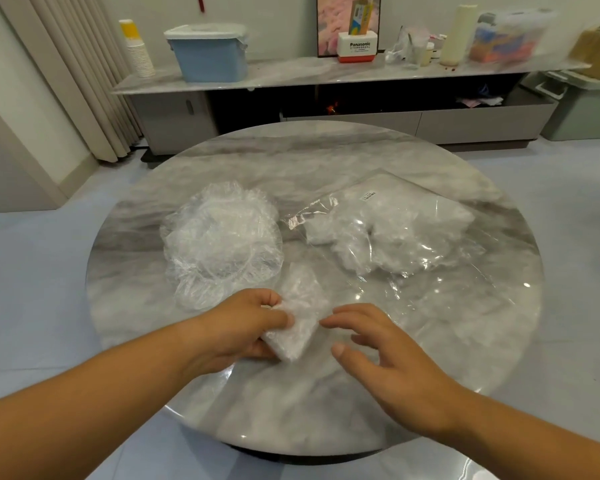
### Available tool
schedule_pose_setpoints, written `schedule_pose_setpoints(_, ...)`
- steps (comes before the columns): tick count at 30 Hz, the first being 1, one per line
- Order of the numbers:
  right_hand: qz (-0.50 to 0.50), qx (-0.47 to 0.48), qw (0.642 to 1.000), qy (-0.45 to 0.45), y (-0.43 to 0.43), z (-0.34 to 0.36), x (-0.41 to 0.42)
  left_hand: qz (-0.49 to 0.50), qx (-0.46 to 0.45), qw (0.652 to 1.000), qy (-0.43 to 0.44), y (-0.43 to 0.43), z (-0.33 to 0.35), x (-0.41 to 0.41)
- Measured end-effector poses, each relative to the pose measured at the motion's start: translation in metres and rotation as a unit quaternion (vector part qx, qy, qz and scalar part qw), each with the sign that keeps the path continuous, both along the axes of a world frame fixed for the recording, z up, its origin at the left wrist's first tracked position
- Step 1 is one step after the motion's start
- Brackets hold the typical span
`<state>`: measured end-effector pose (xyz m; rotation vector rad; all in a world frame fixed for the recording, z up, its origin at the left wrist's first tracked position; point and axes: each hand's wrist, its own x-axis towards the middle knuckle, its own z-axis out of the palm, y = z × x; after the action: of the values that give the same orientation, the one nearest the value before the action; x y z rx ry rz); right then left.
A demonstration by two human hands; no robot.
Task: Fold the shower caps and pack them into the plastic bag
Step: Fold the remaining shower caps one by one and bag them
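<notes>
A folded clear shower cap [300,315] lies at the near middle of the round marble table [326,161]. My left hand [236,327] pinches its left end between thumb and curled fingers. My right hand [381,355] hovers just to the right of it, fingers spread and relaxed, fingertips almost at the cap's edge. A loose pile of unfolded shower caps [222,237] sits behind my left hand. The clear plastic bag [395,230], holding several folded white caps, lies on the right half of the table with its mouth toward the middle.
Behind the table runs a low cabinet with a marble top [291,76] carrying a blue lidded box [210,51], paper cups and other clutter. Curtains [77,74] hang at the left. A grey bin [586,105] stands at the far right.
</notes>
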<state>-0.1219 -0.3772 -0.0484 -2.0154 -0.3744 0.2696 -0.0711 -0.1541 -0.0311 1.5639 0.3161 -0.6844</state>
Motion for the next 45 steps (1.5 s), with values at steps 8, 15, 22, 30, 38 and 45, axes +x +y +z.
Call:
schedule_pose_setpoints(8,-0.092,0.262,0.936,0.217,0.012,0.015,0.017,-0.037,-0.146,0.988,0.032,0.0,0.011,-0.017)
schedule_pose_setpoints(15,-0.111,0.289,0.934,0.181,0.014,0.02,0.021,-0.056,-0.12,0.991,0.034,-0.005,0.007,-0.023)
schedule_pose_setpoints(22,0.073,-0.058,0.976,-0.197,0.003,0.008,0.003,-0.042,-0.137,0.981,0.134,-0.002,0.008,-0.018)
schedule_pose_setpoints(30,0.213,-0.24,0.866,-0.384,-0.011,0.003,0.004,-0.052,-0.269,0.939,0.209,0.012,0.007,-0.011)
schedule_pose_setpoints(38,0.197,-0.234,0.901,-0.308,-0.008,0.003,0.0,-0.021,-0.147,0.981,0.124,0.002,0.005,-0.015)
schedule_pose_setpoints(45,-0.052,0.046,0.997,0.033,0.005,0.027,-0.002,0.084,-0.122,0.989,-0.003,-0.008,0.017,0.0)
